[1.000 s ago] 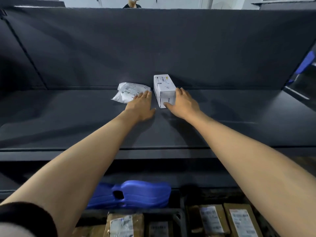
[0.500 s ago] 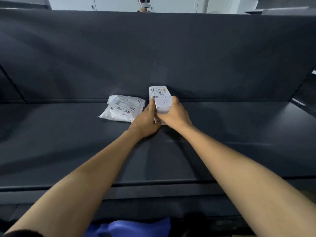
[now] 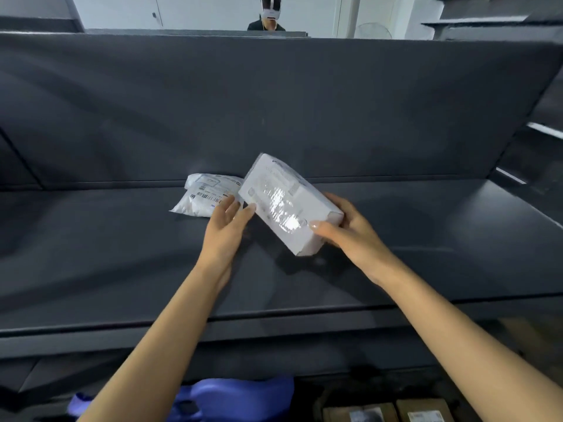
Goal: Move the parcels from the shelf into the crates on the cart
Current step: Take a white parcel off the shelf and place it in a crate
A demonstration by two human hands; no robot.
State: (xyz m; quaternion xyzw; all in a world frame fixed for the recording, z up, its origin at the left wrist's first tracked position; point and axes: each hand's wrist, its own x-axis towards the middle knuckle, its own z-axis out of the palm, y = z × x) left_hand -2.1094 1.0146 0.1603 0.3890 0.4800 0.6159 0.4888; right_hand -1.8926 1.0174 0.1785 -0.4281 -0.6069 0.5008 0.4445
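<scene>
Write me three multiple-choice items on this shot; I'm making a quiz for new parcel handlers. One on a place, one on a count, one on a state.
1. Where is the white poly bag relative to the white box?
A. Left of it, on the shelf
B. On top of it
C. Right of it, on the floor

2. How many white parcels show at shelf level?
A. One
B. Two
C. Four

3. How is the white box held?
A. It lies flat, untouched
B. The left hand alone grips it
C. The right hand grips it, tilted

Answers:
1 A: the bag lies on the shelf, left of the box.
2 B: only the bag and the box are white.
3 C: the right thumb lies across its top, and the left hand only touches it with straight fingers.
</scene>
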